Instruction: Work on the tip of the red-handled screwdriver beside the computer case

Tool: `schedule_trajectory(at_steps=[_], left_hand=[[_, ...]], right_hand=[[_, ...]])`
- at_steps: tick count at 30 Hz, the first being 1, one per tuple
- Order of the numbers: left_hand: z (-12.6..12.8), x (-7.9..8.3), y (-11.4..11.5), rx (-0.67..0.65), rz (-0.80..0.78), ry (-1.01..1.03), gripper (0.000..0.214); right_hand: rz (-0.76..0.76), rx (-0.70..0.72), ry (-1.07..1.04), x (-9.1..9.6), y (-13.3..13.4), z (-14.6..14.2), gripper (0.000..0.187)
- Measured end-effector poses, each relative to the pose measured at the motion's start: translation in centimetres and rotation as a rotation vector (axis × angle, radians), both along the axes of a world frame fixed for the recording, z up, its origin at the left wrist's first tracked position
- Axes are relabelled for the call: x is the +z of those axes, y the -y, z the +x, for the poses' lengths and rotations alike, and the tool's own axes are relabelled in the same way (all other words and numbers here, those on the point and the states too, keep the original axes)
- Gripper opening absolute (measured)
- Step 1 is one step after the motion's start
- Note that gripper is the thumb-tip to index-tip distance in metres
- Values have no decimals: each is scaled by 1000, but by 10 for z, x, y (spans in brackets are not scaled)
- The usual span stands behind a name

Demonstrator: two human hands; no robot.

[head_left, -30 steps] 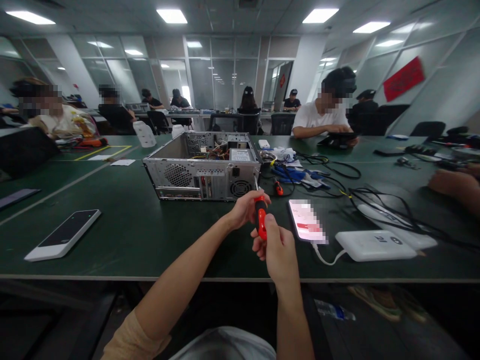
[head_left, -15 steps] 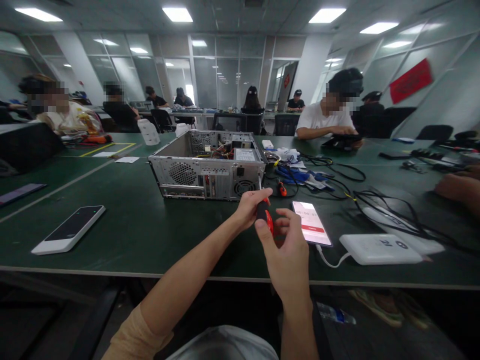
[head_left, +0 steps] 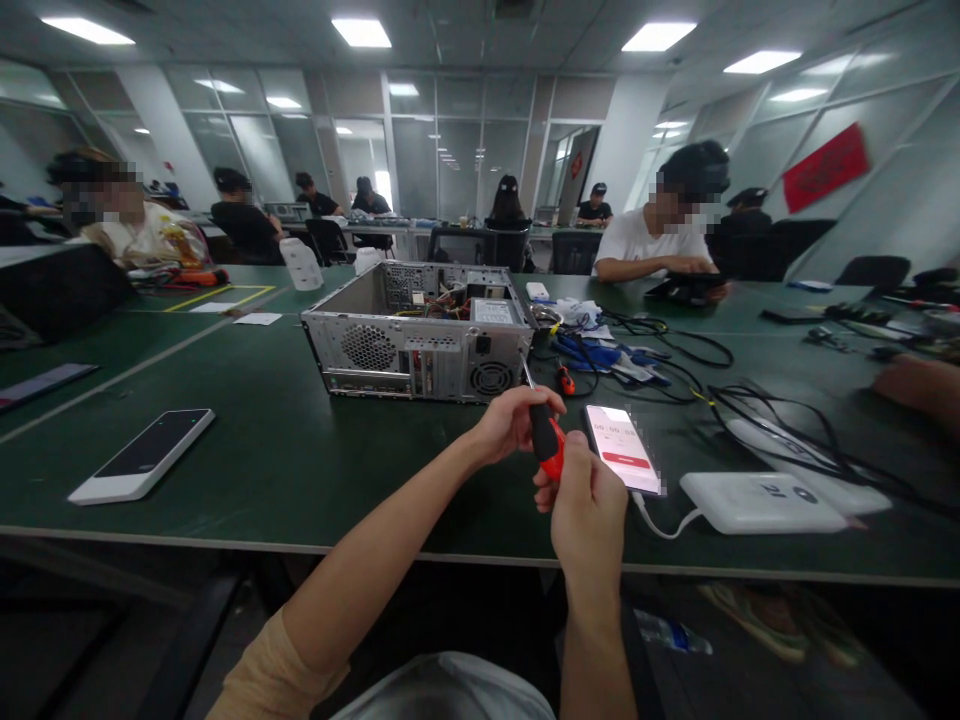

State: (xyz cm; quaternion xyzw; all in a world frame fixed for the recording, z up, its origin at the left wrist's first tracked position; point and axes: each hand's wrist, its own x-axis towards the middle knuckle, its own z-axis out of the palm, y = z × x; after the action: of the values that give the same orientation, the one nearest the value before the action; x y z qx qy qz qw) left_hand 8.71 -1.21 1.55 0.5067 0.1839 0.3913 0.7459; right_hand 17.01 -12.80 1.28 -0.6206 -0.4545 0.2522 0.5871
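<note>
Red-and-black-handled screwdriver [head_left: 545,436], shaft tilted up-left towards open computer case [head_left: 420,335], above green table.

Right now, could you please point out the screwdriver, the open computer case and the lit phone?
screwdriver [head_left: 550,447]: head view, on its red and black handle.
open computer case [head_left: 420,356]: head view, on its rear metal panel.
lit phone [head_left: 622,448]: head view, on its glowing screen.

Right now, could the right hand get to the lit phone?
Probably yes. The right hand sits just beside the phone with nothing between them, but it is gripping the screwdriver together with the left hand.
</note>
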Motion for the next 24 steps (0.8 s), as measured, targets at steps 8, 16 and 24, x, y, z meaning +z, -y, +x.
schedule_trajectory(at_steps=[8,16,24], left_hand=[[6,0,1,107,-18,-98,39],[8,-4,-1,199,34,-121,53],[-2,-4,0,31,28,-48,28]], right_hand=[[154,-70,225,1,2,7,46],[101,-90,235,1,-1,0,40],[-64,41,144,-11,-4,5,55]])
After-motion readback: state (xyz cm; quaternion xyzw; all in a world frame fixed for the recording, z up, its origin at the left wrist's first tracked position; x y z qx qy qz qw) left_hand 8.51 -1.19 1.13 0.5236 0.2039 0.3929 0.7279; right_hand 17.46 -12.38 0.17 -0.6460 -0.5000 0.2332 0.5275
